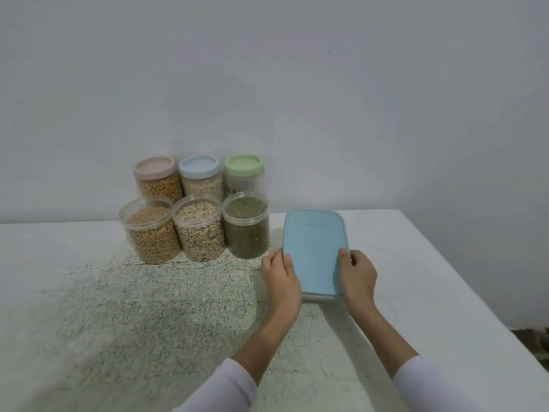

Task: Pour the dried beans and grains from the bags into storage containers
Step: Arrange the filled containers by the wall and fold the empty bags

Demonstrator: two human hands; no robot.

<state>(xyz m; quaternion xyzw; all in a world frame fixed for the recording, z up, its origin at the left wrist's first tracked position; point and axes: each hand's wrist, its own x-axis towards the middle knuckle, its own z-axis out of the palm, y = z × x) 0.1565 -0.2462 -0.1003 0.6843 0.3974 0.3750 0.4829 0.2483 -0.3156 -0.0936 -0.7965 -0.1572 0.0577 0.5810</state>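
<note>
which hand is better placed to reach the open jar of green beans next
Left. The left hand grips the blue-lidded container on the side nearest the green bean jar; the right hand is across it.

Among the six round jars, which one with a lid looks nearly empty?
The jar with the green lid, at the right end of the back row by the wall. The pink-lidded jar and the blue-lidded jar beside it are full.

I count six jars at center left of the frame: three lidded jars (199, 176) behind, three open jars (198, 230) in front. One blue-lidded box (315, 251) sits at center right, between my two hands (280, 275).
</note>
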